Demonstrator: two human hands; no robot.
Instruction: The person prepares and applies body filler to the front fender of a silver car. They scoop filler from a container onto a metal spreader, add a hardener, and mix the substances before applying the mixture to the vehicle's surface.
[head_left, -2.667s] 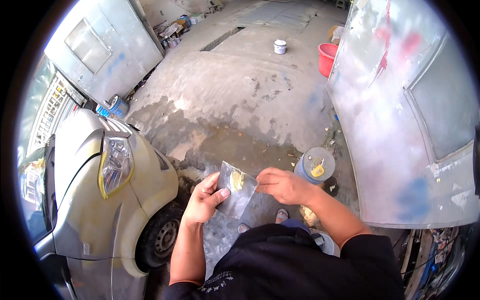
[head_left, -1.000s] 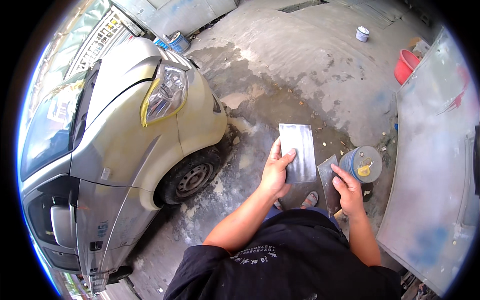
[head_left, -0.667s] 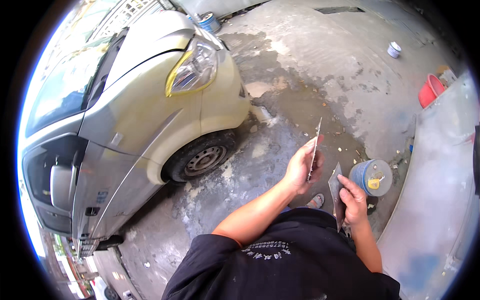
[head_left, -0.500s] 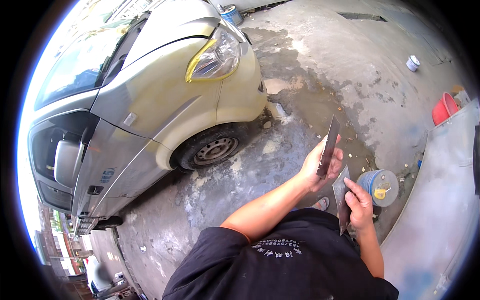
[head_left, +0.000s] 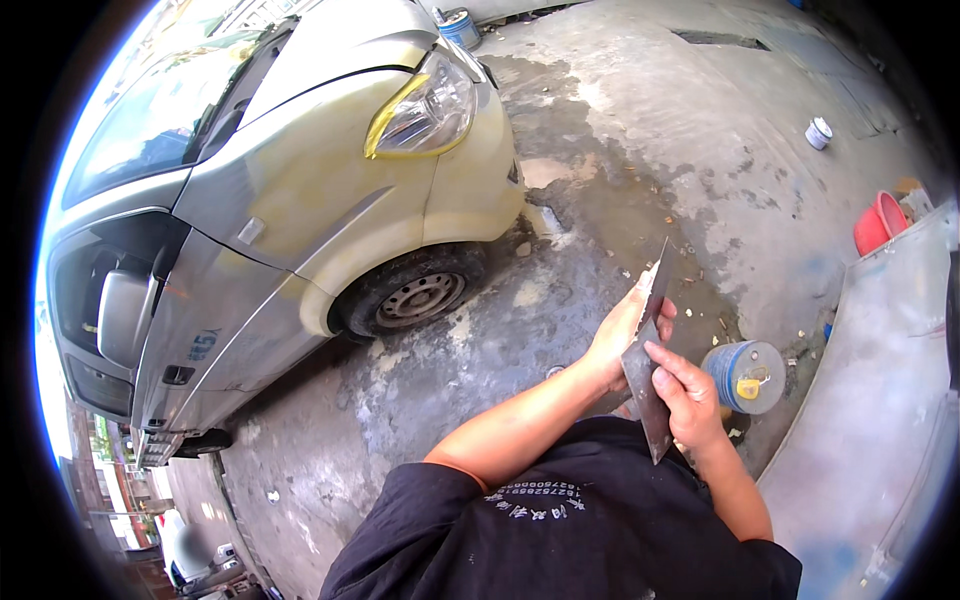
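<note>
My left hand (head_left: 612,348) grips a thin, dark metal putty spreader (head_left: 655,287), which stands up tilted along the palm. In my right hand (head_left: 692,402) is a second flat grey putty spreader (head_left: 648,398), pinched between thumb and fingers. Its upper end meets or overlaps the lower part of the left blade; whether they touch I cannot tell. Both hands are in front of my chest. To the left stands a silver van (head_left: 230,280), its front fender (head_left: 370,190) patched with dull yellowish filler. Yellow tape edges its headlight (head_left: 430,110).
A blue drum-like can (head_left: 748,375) with a yellow piece on its lid stands just right of my hands. A grey panel (head_left: 850,420) runs along the right, near a red bucket (head_left: 880,225). A small white can (head_left: 818,133) and another blue can (head_left: 460,28) stand farther off.
My right hand has moved left and brought its spreader against or across the left one. The left blade has shifted slightly left and turned more edge-on.
</note>
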